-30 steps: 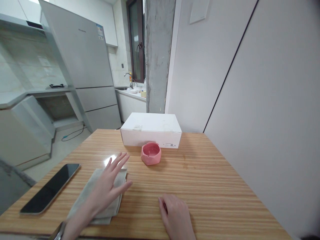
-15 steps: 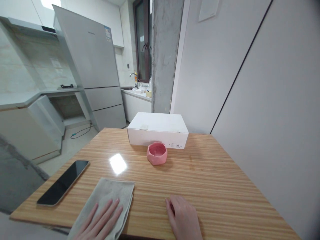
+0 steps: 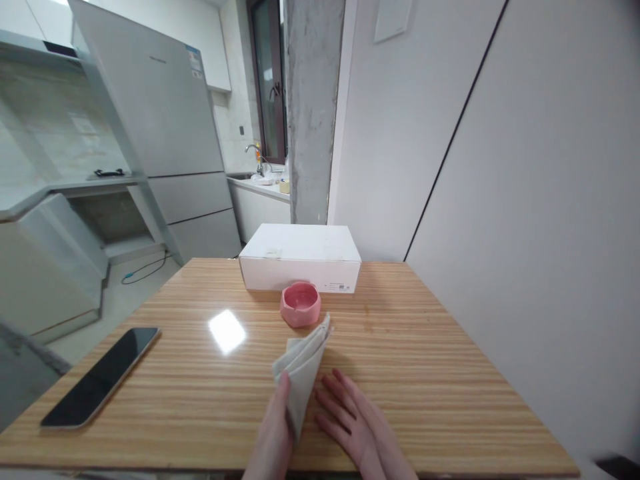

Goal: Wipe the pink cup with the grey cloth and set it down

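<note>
A folded grey cloth (image 3: 305,367) is raised on edge above the front middle of the table, tilted toward the right. My left hand (image 3: 276,427) grips its left side, thumb showing and the other fingers hidden behind the fabric. Just right of the cloth, my right hand (image 3: 353,420) has its fingers spread and holds nothing; a narrow gap seems to part it from the cloth. Beyond the cloth's upper tip sits a pink faceted bowl (image 3: 300,305), close to the front of a white box (image 3: 300,259).
A black phone (image 3: 103,378) lies on the left of the wood-grain table (image 3: 430,373). Along the right side rises a white wall (image 3: 525,200). Behind the table stand a concrete pillar (image 3: 314,113) and a grey fridge (image 3: 150,113).
My left hand has lifted the cloth off the table and carried it right. My right hand has uncurled and spread its fingers. The view has turned slightly right.
</note>
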Tool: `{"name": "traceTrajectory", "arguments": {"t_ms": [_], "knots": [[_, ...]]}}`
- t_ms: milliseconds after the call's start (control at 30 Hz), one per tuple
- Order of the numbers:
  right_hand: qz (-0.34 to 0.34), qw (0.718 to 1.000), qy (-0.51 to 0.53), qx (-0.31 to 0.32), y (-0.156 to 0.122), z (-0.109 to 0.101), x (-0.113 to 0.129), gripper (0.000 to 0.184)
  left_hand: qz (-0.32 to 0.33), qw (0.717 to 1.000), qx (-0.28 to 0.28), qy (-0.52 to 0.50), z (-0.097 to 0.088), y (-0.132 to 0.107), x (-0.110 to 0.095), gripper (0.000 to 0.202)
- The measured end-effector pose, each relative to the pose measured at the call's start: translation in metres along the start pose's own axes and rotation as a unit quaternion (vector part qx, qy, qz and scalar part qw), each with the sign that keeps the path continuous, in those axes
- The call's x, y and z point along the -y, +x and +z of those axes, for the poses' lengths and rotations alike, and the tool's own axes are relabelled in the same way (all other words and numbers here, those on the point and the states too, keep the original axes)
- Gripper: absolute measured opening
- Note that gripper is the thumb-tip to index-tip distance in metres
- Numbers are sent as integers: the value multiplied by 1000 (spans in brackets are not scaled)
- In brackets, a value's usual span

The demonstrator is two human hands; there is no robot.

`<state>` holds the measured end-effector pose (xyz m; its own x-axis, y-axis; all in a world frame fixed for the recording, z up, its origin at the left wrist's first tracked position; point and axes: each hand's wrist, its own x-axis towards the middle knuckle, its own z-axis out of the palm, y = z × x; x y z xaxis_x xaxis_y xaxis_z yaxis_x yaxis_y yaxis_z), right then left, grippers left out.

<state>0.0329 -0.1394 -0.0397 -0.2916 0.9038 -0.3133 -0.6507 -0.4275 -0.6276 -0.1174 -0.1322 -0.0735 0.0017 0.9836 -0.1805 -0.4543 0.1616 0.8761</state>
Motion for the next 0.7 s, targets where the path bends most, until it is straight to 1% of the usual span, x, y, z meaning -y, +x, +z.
{"name": "traceTrajectory", "arguments": {"t_ms": [33,67,100,133,167,200,233,267,300,333,367,433,500,533,567,600,633,667,700], "knots": [[16,999,37,20,-2,0,8,60,15,999,13,49,13,0,5,57],[28,997,63,36,-5,-1,16,59,44,991,49,120,25,-2,8,54],[33,995,81,40,-7,-3,23,58,84,969,104,207,35,-4,9,50],[32,994,96,31,-9,-7,30,58,135,929,178,295,43,-6,9,46],[28,994,107,11,-11,-11,36,58,185,872,253,376,49,-7,7,45],[27,993,114,-14,-13,-17,40,56,229,808,313,443,54,-8,5,46],[30,992,117,-38,-14,-23,43,53,262,750,355,492,58,-7,3,48],[38,991,115,-59,-14,-29,45,49,285,708,379,523,61,-6,2,51],[50,990,110,-73,-14,-35,46,44,299,681,390,543,63,-4,1,53],[60,989,105,-82,-14,-40,46,39,308,665,396,553,66,-3,1,55],[66,989,103,-88,-14,-43,46,35,310,656,404,557,68,-2,0,57],[78,986,108,-98,-14,-46,47,31,304,651,425,551,71,-2,-4,59],[96,981,128,-109,-16,-43,50,32,288,657,449,533,72,-4,-14,57],[100,978,142,-117,-17,-40,52,32,277,669,448,525,71,-4,-21,55],[99,974,158,-130,-19,-38,55,32,270,688,431,519,69,-3,-30,51],[94,969,174,-148,-20,-36,58,32,267,712,396,516,67,0,-39,48],[83,964,187,-171,-21,-35,62,32,272,736,344,516,63,6,-49,47],[69,958,195,-199,-21,-36,66,32,287,756,281,517,58,14,-59,46],[55,952,197,-227,-21,-39,69,32,304,767,217,521,52,26,-69,48]]}}
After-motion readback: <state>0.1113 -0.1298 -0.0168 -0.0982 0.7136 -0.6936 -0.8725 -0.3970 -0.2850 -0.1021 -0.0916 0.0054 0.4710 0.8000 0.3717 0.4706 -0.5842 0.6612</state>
